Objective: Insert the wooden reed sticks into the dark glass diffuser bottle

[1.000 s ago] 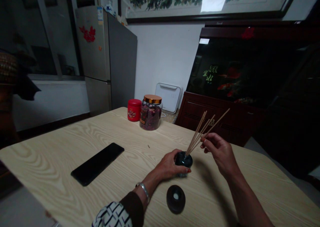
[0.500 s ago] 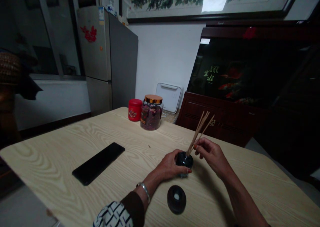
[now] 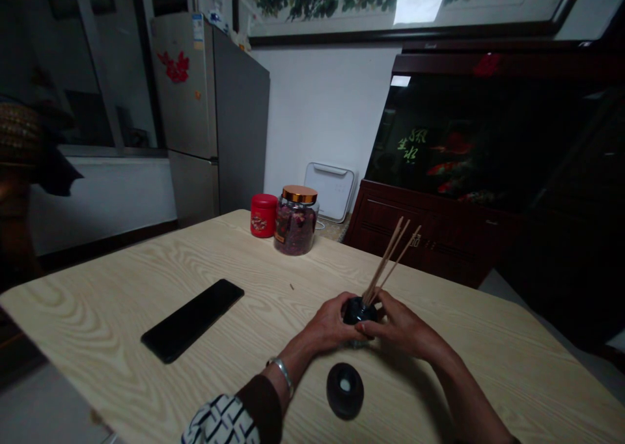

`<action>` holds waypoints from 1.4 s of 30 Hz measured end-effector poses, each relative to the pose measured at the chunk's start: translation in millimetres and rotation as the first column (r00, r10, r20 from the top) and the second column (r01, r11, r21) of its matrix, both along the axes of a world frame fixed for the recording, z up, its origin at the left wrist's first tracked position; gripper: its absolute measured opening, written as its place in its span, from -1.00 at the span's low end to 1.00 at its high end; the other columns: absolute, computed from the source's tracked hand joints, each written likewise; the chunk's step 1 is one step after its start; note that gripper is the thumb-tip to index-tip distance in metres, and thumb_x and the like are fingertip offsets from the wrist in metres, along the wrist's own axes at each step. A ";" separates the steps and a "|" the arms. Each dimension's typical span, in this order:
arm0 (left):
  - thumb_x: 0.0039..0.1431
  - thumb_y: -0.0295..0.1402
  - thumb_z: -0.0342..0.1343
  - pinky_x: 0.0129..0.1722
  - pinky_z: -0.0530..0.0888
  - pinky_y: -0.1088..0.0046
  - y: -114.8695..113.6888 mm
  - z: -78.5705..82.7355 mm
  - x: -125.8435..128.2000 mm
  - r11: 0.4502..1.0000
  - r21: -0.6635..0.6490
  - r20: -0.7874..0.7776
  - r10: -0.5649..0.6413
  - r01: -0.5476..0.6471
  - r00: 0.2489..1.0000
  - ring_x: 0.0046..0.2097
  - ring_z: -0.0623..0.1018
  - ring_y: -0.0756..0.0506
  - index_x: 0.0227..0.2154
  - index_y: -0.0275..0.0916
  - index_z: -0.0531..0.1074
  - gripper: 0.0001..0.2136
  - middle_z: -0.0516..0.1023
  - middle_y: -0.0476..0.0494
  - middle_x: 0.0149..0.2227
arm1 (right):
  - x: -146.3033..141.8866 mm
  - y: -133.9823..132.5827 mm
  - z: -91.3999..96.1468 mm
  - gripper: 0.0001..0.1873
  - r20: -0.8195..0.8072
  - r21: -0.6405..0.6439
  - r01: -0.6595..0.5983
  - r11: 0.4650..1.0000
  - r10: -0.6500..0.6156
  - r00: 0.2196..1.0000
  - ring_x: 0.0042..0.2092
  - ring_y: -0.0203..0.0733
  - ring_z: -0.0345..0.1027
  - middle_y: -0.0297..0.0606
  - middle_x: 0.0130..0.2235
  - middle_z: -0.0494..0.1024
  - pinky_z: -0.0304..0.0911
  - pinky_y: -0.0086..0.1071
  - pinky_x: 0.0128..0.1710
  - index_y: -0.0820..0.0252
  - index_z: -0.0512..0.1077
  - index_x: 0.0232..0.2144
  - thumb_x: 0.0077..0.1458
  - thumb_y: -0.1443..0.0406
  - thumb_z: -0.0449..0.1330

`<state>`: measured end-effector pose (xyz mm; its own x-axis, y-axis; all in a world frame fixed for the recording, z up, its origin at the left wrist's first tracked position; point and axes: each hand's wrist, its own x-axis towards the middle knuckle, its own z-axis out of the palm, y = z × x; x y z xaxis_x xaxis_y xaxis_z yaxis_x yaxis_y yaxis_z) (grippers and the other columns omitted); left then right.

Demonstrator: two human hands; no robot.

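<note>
Between my two hands stands a small dark glass diffuser bottle (image 3: 359, 310) on the table. Several thin tan reed sticks (image 3: 387, 258) rise from its neck, leaning to the right. My left hand (image 3: 332, 325) is wrapped round the bottle's left side, a silver bangle at the wrist. On the other side my right hand (image 3: 398, 325) curls round the bottle, its thumb across the front near my left thumb. The bottle's lower part is mostly hidden by the fingers. Just in front lies a round dark cap (image 3: 345, 390) with a pale spot at its centre.
A black phone (image 3: 193, 320) lies on the left of the wood-grain table (image 3: 195, 255). Toward the far edge are a red canister (image 3: 263, 215) and a copper-lidded jar (image 3: 295, 222) of dark dried petals. A tiny stick piece (image 3: 291, 286) lies mid-table. Beyond stands a fish tank (image 3: 454, 144).
My right hand has come down from the reed sticks to the bottle's right side and closed round it. One stick now leans apart from the others. My left hand stays in place.
</note>
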<state>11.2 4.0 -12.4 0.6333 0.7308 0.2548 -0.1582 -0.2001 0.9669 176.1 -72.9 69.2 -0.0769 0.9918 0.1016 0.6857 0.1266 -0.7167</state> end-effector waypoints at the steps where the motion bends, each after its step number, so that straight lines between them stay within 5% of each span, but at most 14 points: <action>1: -0.33 -0.38 0.47 -0.13 0.41 0.39 0.4 -0.8 -0.2 1.000 0.014 -0.002 0.001 -0.001 1.000 -0.12 0.50 -0.16 -0.03 -0.29 0.39 -0.32 0.54 -0.14 -0.17 | -1.9 0.4 -1.6 -0.64 0.019 0.013 0.013 1.000 -0.013 1.000 -0.23 -0.12 0.38 -0.25 -0.23 0.53 0.26 -0.29 -0.22 0.11 0.41 -0.18 -0.06 0.20 0.32; 6: -0.32 -0.35 0.47 -0.08 0.43 0.31 0.6 -3.4 -3.2 0.997 0.070 -0.023 0.031 -0.030 0.999 -0.05 0.50 -0.21 0.10 -0.23 0.26 -0.17 0.49 -0.21 -0.04 | -1.1 8.9 -12.5 -0.61 0.104 0.081 0.073 0.994 -0.081 0.991 -0.20 -0.09 0.40 -0.25 -0.21 0.55 0.25 -0.30 -0.20 0.09 0.44 -0.15 -0.07 0.16 0.30; 10: -0.33 -0.28 0.48 0.14 0.29 0.14 3.2 -8.7 -4.2 0.988 0.105 0.000 0.115 -0.114 0.993 0.16 0.35 -0.30 0.21 -0.22 0.13 -0.02 0.31 -0.36 0.16 | 9.6 27.5 -25.1 -0.55 0.179 0.150 0.149 0.977 -0.175 0.968 -0.16 -0.06 0.41 -0.22 -0.14 0.53 0.25 -0.29 -0.19 0.09 0.42 -0.08 -0.04 0.08 0.25; 19: -0.17 -0.31 0.41 0.14 0.27 0.14 1.4 -6.9 -6.9 0.982 0.040 -0.025 0.185 -0.184 0.982 0.17 0.33 -0.29 0.21 -0.20 0.13 -0.15 0.29 -0.39 0.18 | 25.1 69.8 -21.9 -0.56 0.168 0.161 0.211 0.964 -0.238 0.957 -0.14 -0.04 0.44 -0.17 -0.10 0.53 0.27 -0.24 -0.12 0.12 0.42 -0.08 0.01 0.06 0.22; 25: -0.13 -0.37 0.37 0.02 0.36 0.24 4.4 -8.0 -2.2 0.982 0.032 0.038 0.183 -0.184 0.982 0.03 0.44 -0.19 -0.01 -0.25 0.33 -0.43 0.47 -0.27 -0.03 | 9.9 30.2 -44.8 -0.44 -0.150 0.219 0.369 0.903 -0.342 0.928 -0.22 -0.08 0.43 -0.16 -0.08 0.47 0.31 -0.26 -0.27 0.13 0.31 -0.02 0.00 -0.02 0.21; 28: -0.10 -0.29 0.35 -0.24 0.40 0.40 4.1 -10.6 -1.6 0.987 -0.017 0.021 0.157 -0.157 0.987 -0.25 0.48 -0.07 -0.24 -0.30 0.43 -0.65 0.51 -0.12 -0.30 | -5.8 -4.2 -68.5 -0.62 -0.351 0.091 0.453 0.887 -0.397 0.848 -0.50 -0.20 0.27 -0.38 -0.51 0.33 0.16 -0.36 -0.53 0.10 0.31 -0.35 0.10 -0.07 0.08; 31: -0.10 -0.22 0.33 -0.46 0.26 0.53 -2.8 -9.1 -3.3 0.990 -0.057 -0.008 0.132 -0.133 0.991 -0.48 0.32 0.05 -0.45 -0.32 0.42 -0.71 0.37 0.04 -0.54 | -19.6 -27.3 -83.4 -0.56 -0.442 0.085 0.480 0.873 -0.399 0.803 -0.53 -0.23 0.17 -0.45 -0.61 0.14 0.11 -0.39 -0.53 0.07 0.18 -0.56 0.09 -0.11 0.08; 36: -0.04 -0.23 0.25 -0.56 0.10 0.59 -23.6 -0.1 -10.3 0.987 -0.088 0.010 0.138 -0.137 0.990 -0.59 0.16 0.12 -0.48 -0.30 0.37 -0.76 0.24 0.14 -0.65 | -29.5 -31.5 -81.7 -0.50 -0.508 0.157 0.512 0.844 -0.376 0.775 -0.41 -0.22 0.22 -0.43 -0.57 0.21 0.19 -0.38 -0.36 0.12 0.22 -0.63 -0.07 -0.14 0.18; 42: -0.05 -0.38 0.13 -0.60 0.02 0.58 -42.8 9.2 -27.7 0.977 -0.158 0.021 0.145 -0.140 0.989 -0.65 0.14 0.11 -0.36 -0.30 0.39 -0.84 0.20 0.17 -0.70 | -35.6 -38.1 -62.1 -0.48 -0.596 0.036 0.495 0.868 -0.379 0.708 -0.64 -0.40 -0.05 -0.53 -0.70 0.11 -0.11 -0.47 -0.65 0.12 0.20 -0.68 -0.26 -0.13 0.26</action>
